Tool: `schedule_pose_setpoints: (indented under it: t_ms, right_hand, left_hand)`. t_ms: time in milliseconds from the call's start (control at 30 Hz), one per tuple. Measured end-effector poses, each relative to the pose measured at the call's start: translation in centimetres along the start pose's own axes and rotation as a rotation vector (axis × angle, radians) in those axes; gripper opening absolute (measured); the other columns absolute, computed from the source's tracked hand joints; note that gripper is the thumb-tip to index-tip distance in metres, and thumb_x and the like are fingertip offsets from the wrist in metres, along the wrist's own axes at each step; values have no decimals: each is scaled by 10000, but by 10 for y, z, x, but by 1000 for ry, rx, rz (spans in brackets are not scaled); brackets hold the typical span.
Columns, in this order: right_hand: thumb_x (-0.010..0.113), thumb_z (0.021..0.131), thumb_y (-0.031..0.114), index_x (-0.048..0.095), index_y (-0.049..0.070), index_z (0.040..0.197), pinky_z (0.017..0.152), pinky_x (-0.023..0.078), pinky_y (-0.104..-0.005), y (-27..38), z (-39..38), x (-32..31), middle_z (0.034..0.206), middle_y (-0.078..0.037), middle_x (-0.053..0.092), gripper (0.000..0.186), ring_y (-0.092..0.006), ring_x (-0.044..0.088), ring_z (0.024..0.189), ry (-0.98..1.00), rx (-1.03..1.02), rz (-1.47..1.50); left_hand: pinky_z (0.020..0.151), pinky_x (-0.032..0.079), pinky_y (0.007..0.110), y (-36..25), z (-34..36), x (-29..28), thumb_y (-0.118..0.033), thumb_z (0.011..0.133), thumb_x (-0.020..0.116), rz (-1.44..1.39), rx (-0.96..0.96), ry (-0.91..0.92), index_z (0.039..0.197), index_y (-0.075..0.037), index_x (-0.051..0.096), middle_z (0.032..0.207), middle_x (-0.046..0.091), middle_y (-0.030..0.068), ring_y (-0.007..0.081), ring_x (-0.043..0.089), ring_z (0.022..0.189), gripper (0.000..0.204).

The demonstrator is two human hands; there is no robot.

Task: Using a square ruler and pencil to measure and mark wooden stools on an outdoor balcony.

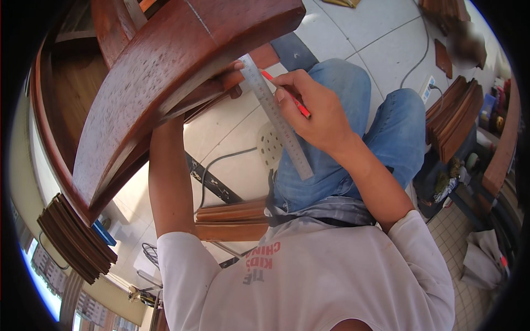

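Observation:
A curved reddish-brown wooden piece (182, 60) of furniture spans the upper left, with a pale line across its top face. My left arm reaches beneath it. Most of my left hand (238, 65) is hidden by the wood; a fingertip shows at the upper end of a steel ruler (281, 124), holding it there. The ruler slants down to the right, over my jeans. My right hand (317, 107) is closed around a red pencil (301, 106), its tip end pointing up-left at the ruler's edge, close to the wood.
Stacked curved wooden slats (74, 237) stand at lower left, with more slats (232, 220) below the work and another stack (452, 118) at right. A perforated stool seat (269, 146) shows beside my leg. Black cables (212, 165) run over the tiled floor. A grey cloth (483, 259) hangs at right.

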State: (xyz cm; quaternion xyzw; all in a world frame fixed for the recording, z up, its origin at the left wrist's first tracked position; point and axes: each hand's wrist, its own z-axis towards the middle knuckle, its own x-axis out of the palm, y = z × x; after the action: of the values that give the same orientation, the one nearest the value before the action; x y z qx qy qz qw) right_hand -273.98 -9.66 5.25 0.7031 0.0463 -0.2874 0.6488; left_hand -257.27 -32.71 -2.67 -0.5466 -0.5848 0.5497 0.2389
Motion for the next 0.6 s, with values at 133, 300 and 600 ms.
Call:
schedule_pose_setpoints:
  t_ms: [133, 300, 600]
  right_hand:
    - [602, 980, 154, 628, 24, 1110, 696, 516, -296, 2, 21, 3, 839, -117, 684, 186, -170, 668, 735, -6, -4, -56]
    - [590, 968, 144, 615, 28, 1058, 649, 497, -353, 0, 27, 0, 799, -140, 665, 150, -274, 659, 697, 20, -63, -102]
    - [569, 969, 196, 611, 10, 1040, 676, 510, -370, 13, 35, -12, 824, -170, 693, 204, -264, 682, 721, 97, -9, -207]
  left_hand:
    - [971, 399, 259, 4, 0, -2, -94, 843, 701, -53, -11, 43, 1388, -102, 572, 1144, 552, 29, 128, 510, 1062, 560]
    - [993, 398, 266, 6, -1, -4, -126, 846, 702, -126, -21, 90, 1395, -102, 564, 1176, 564, 32, 129, 518, 1081, 567]
    - [976, 414, 279, 4, 2, -2, -145, 855, 706, 6, 202, 2, 1402, -92, 560, 1137, 569, 43, 145, 528, 1056, 568]
